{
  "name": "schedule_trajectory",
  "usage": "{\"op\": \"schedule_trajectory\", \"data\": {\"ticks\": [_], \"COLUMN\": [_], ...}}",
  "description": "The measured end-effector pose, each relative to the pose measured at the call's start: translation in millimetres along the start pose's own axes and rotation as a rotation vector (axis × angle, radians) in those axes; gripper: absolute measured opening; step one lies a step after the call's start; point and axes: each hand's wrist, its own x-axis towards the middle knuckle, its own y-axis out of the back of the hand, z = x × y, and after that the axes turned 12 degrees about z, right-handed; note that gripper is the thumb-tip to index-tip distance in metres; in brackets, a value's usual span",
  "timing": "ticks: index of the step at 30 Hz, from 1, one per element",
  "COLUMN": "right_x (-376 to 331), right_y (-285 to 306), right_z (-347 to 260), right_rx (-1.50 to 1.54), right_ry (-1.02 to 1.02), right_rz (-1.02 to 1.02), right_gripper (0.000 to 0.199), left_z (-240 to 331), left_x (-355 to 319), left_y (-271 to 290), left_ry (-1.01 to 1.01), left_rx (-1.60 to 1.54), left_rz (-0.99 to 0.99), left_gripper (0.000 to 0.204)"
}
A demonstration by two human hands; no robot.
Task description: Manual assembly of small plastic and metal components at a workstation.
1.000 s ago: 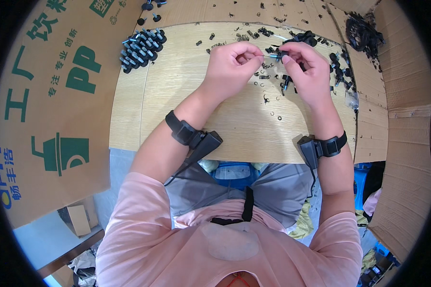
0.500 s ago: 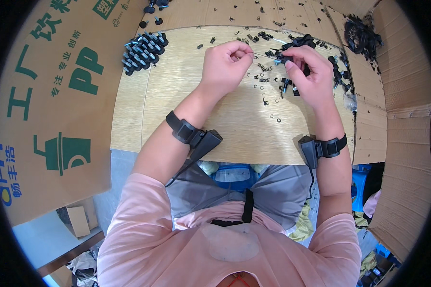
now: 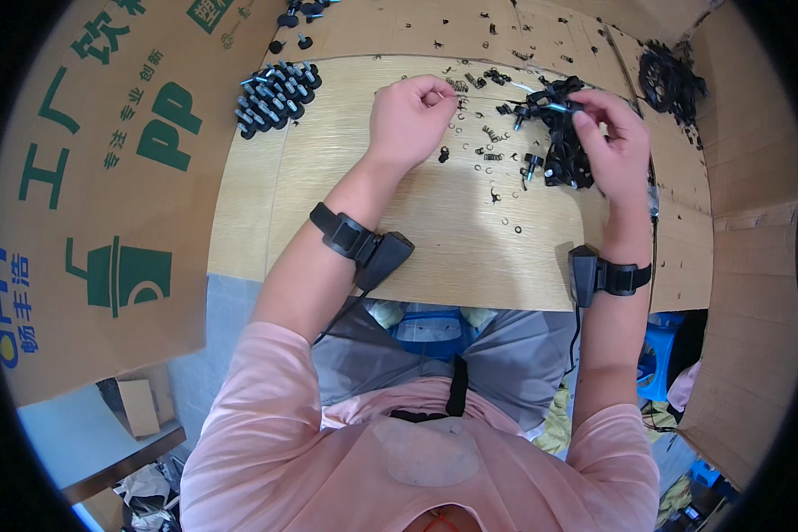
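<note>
My left hand (image 3: 414, 122) is closed in a pinch above the board; something thin and dark sticks out at its fingertips, too small to name. To the right, my right hand (image 3: 615, 142) holds a black-headed bolt (image 3: 559, 107) between thumb and forefinger, its shiny metal shank pointing left. Beneath and beside that hand lies a heap of black parts (image 3: 566, 160), some with metal shanks. Another black-headed bolt (image 3: 532, 165) rests at the heap's left edge. Small black coils and rings (image 3: 492, 135) are scattered between my hands. A small black piece (image 3: 444, 154) lies below my left hand.
Black-headed bolts (image 3: 277, 97) stand in close rows at the board's far left, with several more (image 3: 305, 41) behind them. A tangle of black strips (image 3: 669, 75) lies at the far right. Cardboard walls (image 3: 106, 177) rise on both sides of the wooden board (image 3: 399, 239).
My right hand has moved to the right with the bolt, away from my left hand. The left hand has shifted slightly left. More of the black heap is uncovered.
</note>
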Motion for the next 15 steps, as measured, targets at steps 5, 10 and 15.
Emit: {"op": "schedule_trajectory", "data": {"ticks": [5, 10, 15], "right_x": [7, 10, 17], "right_y": [20, 39, 57], "right_z": [16, 27, 30], "right_rx": [0.119, 0.137, 0.217], "right_ry": [-0.160, -0.240, -0.291], "right_rz": [0.109, 0.221, 0.358], "right_gripper": [0.017, 0.019, 0.020], "left_z": [-7, -7, -6], "left_x": [3, 4, 7], "left_y": [-1, 0, 6], "left_ry": [0.007, 0.017, 0.006], "left_rx": [-0.026, 0.010, 0.083], "left_rz": [0.009, 0.037, 0.064], "left_gripper": [0.012, 0.013, 0.014]}}
